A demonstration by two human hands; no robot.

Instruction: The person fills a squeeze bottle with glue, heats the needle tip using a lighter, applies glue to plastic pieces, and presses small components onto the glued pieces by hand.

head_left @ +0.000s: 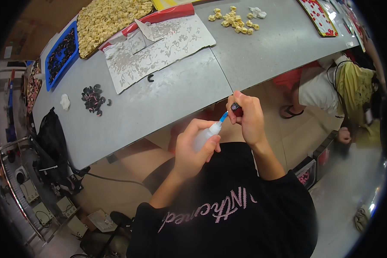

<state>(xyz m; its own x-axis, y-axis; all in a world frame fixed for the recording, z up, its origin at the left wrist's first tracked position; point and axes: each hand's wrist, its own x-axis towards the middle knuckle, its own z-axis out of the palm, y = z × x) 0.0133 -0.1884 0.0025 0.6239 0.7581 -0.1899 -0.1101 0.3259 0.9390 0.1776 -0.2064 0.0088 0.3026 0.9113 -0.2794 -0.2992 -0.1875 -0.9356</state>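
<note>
Here the left hand grips one bottle, the right hand one dark piece.

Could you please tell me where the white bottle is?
In the head view, the white bottle is near the centre, in the left hand, beside the right hand.

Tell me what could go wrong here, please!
The left hand grips the bottle, its blue tip close to the dark piece: a hard squeeze might let out too much. The right hand pinches the piece in front of the table, so it might slip to the floor.
</note>
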